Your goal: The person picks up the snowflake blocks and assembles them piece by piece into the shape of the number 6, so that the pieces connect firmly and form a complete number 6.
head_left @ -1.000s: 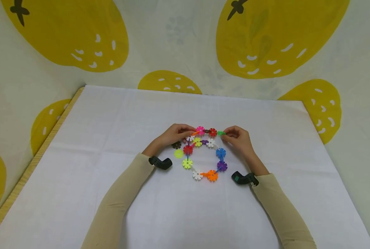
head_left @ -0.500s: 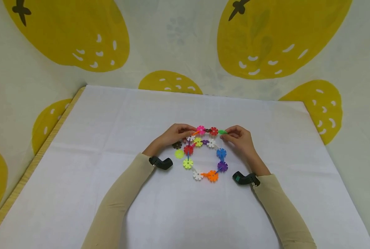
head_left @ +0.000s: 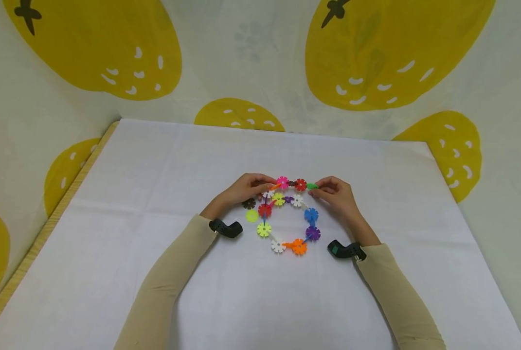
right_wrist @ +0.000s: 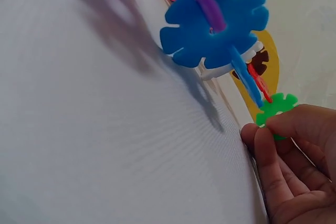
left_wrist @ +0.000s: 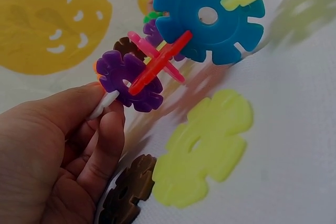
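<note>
A chain of colourful notched snowflake discs forms a loop, with the orange disc (head_left: 299, 247) at its near side and the blue disc (head_left: 311, 215) on the right. My left hand (head_left: 248, 188) pinches the white snowflake disc (left_wrist: 105, 104) at the far left corner, beside a purple disc (left_wrist: 128, 80). From that corner a second row runs right through a pink disc (head_left: 282, 183) and a red disc (head_left: 300, 184) to a green snowflake disc (right_wrist: 277, 109). My right hand (head_left: 336, 193) pinches this green disc between thumb and fingers.
Two loose discs, one brown (head_left: 249, 203) and one yellow-green (head_left: 252, 216), lie left of the loop by my left wrist. White cloth covers the table (head_left: 260, 301). Behind it hangs a fruit-patterned curtain (head_left: 251, 63). Each wrist wears a black camera band.
</note>
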### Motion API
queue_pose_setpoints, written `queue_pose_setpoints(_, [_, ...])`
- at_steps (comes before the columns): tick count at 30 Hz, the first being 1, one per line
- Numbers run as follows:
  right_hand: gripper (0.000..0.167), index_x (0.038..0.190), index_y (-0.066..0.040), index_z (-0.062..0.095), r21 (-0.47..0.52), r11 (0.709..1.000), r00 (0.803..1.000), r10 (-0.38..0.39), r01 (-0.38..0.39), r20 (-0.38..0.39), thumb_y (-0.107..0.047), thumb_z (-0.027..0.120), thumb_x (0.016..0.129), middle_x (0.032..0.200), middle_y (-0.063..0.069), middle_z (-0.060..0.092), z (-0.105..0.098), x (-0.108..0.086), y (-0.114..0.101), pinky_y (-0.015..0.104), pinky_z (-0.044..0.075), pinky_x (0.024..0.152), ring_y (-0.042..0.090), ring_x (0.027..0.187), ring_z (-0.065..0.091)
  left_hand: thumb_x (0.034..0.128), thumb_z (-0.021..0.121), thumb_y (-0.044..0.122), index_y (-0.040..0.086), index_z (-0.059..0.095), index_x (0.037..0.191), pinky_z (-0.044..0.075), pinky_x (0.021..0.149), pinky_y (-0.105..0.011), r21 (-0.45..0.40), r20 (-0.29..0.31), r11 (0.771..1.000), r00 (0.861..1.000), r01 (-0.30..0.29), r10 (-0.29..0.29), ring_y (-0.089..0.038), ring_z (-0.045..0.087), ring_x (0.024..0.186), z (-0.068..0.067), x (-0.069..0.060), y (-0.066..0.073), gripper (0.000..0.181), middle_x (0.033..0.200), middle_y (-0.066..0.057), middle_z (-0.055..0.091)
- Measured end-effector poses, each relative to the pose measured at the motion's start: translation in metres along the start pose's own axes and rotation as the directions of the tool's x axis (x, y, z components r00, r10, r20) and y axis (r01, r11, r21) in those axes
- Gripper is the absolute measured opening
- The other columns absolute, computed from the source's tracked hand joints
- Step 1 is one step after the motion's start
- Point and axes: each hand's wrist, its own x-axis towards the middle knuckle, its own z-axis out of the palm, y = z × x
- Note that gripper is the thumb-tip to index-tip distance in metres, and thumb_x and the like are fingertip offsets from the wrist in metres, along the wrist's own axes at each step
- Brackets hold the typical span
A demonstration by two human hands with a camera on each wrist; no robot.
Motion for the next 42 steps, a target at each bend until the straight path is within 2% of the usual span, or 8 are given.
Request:
queue_pose_setpoints(6, [0.027,0.109,0.015,0.056,0.002,1.0,1.0,-0.018,0.018,0.004,0.002,0.067,0.089,0.09,-0.008,0.066,0.001,0.003,0.003,0.017,0.053,0.079,0.004,0.082,0.068,0.101,0.054,0.015,0.002,0.062,0.127,0.047,0.062,-0.024,-0.011,-0.001,1.0,1.0,-0.008,0.008,-0.016,0.055,0.064,0.001,0.002,-0.001,0.03,0.092,-0.009,0.064])
queue_pose_setpoints(12, [0.027,0.108,0.011,0.059,-0.051,0.999,0.999,-0.012,0.011,-0.031,-0.003,0.071,0.088,0.093,-0.004,0.065,0.002,0.006,0.004,0.016,0.052,0.079,0.001,0.083,0.067,0.0995,0.058,0.02,0.002,0.067,0.117,0.042,0.056,-0.024,0.023,-0.082,1.0,0.997,0.012,-0.011,-0.014,0.048,0.058,0.008,0.009,0.001,0.027,0.083,-0.005,0.062])
queue_pose_setpoints(18, [0.028,0.106,0.013,0.059,-0.017,1.0,1.0,-0.001,0.0,-0.025,-0.004,0.072,0.088,0.092,-0.004,0.065,0.004,0.01,0.003,0.016,0.052,0.08,0.001,0.083,0.069,0.0982,0.06,0.023,0.002,0.07,0.112,0.039,0.054,-0.023,0.06,-0.141,0.997,0.989,0.047,-0.038,-0.012,0.045,0.056,0.01,0.011,0.003,0.027,0.079,-0.002,0.06])
queue_pose_setpoints(26, [0.027,0.102,0.008,0.065,-0.088,0.995,0.998,-0.039,0.035,-0.045,-0.008,0.077,0.083,0.091,-0.005,0.067,0.006,0.01,-0.002,0.014,0.049,0.082,0.001,0.084,0.068,0.0974,0.061,0.019,0.001,0.071,0.112,0.039,0.054,-0.022,0.06,-0.12,0.997,0.992,0.042,-0.034,-0.012,0.048,0.061,0.007,0.009,0.008,0.024,0.079,-0.002,0.062])
queue_pose_setpoints(30, [0.026,0.102,0.007,0.064,-0.082,0.996,0.998,-0.045,0.04,-0.052,-0.008,0.076,0.085,0.092,-0.005,0.066,0.006,0.011,-0.001,0.015,0.05,0.081,0.002,0.086,0.067,0.097,0.062,0.02,0.002,0.071,0.111,0.04,0.055,-0.022,0.054,-0.123,0.998,0.992,0.034,-0.028,-0.013,0.048,0.062,0.007,0.01,0.007,0.025,0.08,-0.003,0.063])
queue_pose_setpoints(33, [0.025,0.104,0.007,0.063,-0.109,0.993,0.996,-0.058,0.051,-0.061,-0.008,0.074,0.087,0.095,0.001,0.065,0.006,0.011,-0.001,0.015,0.051,0.08,0.003,0.086,0.065,0.0971,0.062,0.022,0.003,0.071,0.113,0.04,0.055,-0.023,0.042,-0.115,0.999,0.993,0.03,-0.025,-0.012,0.047,0.059,0.006,0.011,0.005,0.027,0.082,-0.003,0.064])
queue_pose_setpoints(38, [0.027,0.109,0.005,0.065,-0.203,0.978,0.994,-0.055,0.035,-0.091,-0.011,0.073,0.089,0.106,0.016,0.066,0.005,0.008,-0.002,0.012,0.048,0.081,0.002,0.089,0.06,0.0978,0.061,0.018,0.002,0.068,0.117,0.046,0.053,-0.023,-0.037,-0.071,0.998,0.996,0.043,-0.045,-0.013,0.05,0.051,0.004,0.009,0.001,0.026,0.086,-0.005,0.065])
queue_pose_setpoints(42, [0.028,0.114,0.006,0.064,-0.23,0.972,0.994,-0.068,0.047,-0.083,-0.007,0.069,0.091,0.114,0.024,0.064,0.004,0.005,-0.005,0.009,0.046,0.082,0.002,0.093,0.058,0.0982,0.06,0.016,-0.001,0.066,0.118,0.05,0.055,-0.023,-0.084,-0.048,0.995,0.998,0.043,-0.047,-0.013,0.055,0.053,0.004,0.009,0.0,0.027,0.087,-0.007,0.065])
